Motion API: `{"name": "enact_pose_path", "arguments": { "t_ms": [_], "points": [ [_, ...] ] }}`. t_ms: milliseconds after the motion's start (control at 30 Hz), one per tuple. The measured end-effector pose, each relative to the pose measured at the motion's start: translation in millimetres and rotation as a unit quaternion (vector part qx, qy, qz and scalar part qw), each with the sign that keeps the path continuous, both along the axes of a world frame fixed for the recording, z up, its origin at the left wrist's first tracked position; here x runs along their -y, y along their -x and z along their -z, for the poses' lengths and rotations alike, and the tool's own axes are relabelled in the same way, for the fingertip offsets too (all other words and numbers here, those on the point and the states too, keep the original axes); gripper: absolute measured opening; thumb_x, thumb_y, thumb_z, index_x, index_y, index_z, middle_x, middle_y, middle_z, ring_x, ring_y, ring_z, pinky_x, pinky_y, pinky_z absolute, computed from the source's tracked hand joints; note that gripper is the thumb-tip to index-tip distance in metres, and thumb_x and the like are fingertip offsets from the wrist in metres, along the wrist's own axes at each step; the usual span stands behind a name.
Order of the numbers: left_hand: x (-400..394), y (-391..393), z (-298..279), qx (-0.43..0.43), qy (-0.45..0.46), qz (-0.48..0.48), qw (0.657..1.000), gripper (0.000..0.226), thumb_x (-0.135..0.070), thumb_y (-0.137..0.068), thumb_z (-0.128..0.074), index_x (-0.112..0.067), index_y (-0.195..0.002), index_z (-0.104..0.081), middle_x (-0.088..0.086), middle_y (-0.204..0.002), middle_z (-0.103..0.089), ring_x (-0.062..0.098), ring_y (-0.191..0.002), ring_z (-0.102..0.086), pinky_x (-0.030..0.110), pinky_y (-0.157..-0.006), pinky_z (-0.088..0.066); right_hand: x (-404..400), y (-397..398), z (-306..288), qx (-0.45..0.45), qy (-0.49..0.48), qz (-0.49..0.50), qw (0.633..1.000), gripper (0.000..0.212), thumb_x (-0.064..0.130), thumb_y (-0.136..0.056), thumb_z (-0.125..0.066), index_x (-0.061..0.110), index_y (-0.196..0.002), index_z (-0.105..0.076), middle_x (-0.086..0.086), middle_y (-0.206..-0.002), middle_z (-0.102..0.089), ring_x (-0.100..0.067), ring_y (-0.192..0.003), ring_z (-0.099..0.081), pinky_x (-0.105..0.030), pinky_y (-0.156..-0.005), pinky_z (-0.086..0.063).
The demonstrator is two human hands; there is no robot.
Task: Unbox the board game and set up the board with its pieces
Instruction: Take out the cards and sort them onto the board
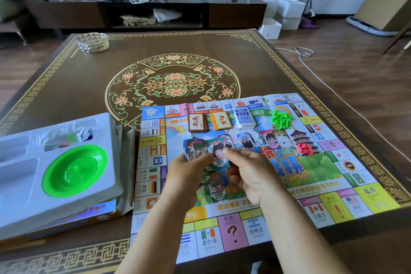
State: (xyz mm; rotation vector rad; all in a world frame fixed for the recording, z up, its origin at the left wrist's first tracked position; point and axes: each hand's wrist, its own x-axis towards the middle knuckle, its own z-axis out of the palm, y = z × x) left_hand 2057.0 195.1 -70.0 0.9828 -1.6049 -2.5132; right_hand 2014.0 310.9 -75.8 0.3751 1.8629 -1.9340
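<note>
Board unfolded, card decks and houses placed, left hand gripping the play money, right hand pinching one note, tokens still bagged in the tray.

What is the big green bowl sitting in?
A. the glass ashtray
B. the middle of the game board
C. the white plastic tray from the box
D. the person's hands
C: the green bowl rests in a hollow of the white plastic tray, left of the game board, while both hands are busy with play money.
</note>
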Motion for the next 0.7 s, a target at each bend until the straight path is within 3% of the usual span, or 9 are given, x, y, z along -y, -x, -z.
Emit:
{"name": "enact_pose_path", "arguments": {
  "t_ms": [167, 267, 400, 467, 600, 700],
  "points": [
    [5, -1, 0, 0.004, 0.010, -0.009, 1.000, 0.009, -0.008, -0.084, -0.068, -0.004, -0.087, -0.060, 0.010, -0.074, -0.069, 0.019, -0.058, -0.066, 0.024, -0.046, -0.050, -1, 0, -4, -0.032, -0.028, 0.022, 0.999, 0.010, 0.015, -0.076, -0.076, 0.015, -0.072, -0.066, 0.006, -0.059, -0.062, -0.010, -0.049, -0.046, -0.022, -0.046, -0.039],
    [16, 0, 3, 0.008, 0.005, -0.040, 0.999, 0.015, -0.013, -0.085, -0.067, -0.004, -0.092, -0.057, 0.011, -0.072, -0.067, 0.019, -0.054, -0.063, 0.025, -0.048, -0.047, -10, 5, -6, -0.055, -0.057, 0.052, 0.996, 0.010, 0.015, -0.077, -0.075, 0.014, -0.073, -0.067, 0.003, -0.067, -0.063, -0.010, -0.048, -0.047, -0.017, -0.038, -0.040],
    [22, 0, 6, 0.011, -0.022, -0.052, 0.998, 0.021, -0.013, -0.086, -0.066, -0.002, -0.103, -0.058, 0.008, -0.060, -0.069, 0.016, -0.046, -0.063, 0.030, -0.052, -0.050, -15, 2, 0, -0.078, -0.137, 0.012, 0.987, 0.013, 0.020, -0.076, -0.077, 0.017, -0.069, -0.066, 0.000, -0.063, -0.062, -0.013, -0.043, -0.044, -0.019, -0.039, -0.037],
    [25, -1, 6, 0.017, -0.035, -0.051, 0.998, 0.021, -0.012, -0.086, -0.066, -0.001, -0.103, -0.059, 0.010, -0.061, -0.069, 0.018, -0.046, -0.063, 0.030, -0.049, -0.051, -15, 1, 3, -0.085, -0.160, -0.001, 0.983, 0.014, 0.021, -0.076, -0.077, 0.019, -0.068, -0.065, -0.002, -0.063, -0.062, -0.014, -0.046, -0.046, -0.023, -0.045, -0.039],
    [30, -2, 6, 0.035, -0.047, -0.074, 0.996, 0.033, -0.003, -0.084, -0.064, 0.008, -0.115, -0.055, 0.016, -0.064, -0.067, 0.021, -0.045, -0.063, 0.025, -0.039, -0.049, -14, 0, 5, -0.081, -0.162, 0.002, 0.983, 0.015, 0.020, -0.077, -0.076, 0.019, -0.067, -0.064, 0.001, -0.059, -0.059, -0.013, -0.046, -0.046, -0.022, -0.042, -0.038],
    [29, -4, 5, 0.043, -0.034, -0.076, 0.996, 0.036, 0.000, -0.084, -0.063, 0.009, -0.117, -0.054, 0.011, -0.056, -0.065, 0.018, -0.039, -0.061, 0.023, -0.035, -0.046, -17, 1, 7, -0.083, -0.173, 0.005, 0.981, 0.015, 0.022, -0.076, -0.077, 0.018, -0.067, -0.066, -0.001, -0.058, -0.058, -0.017, -0.046, -0.044, -0.026, -0.048, -0.037]
  ]
}}
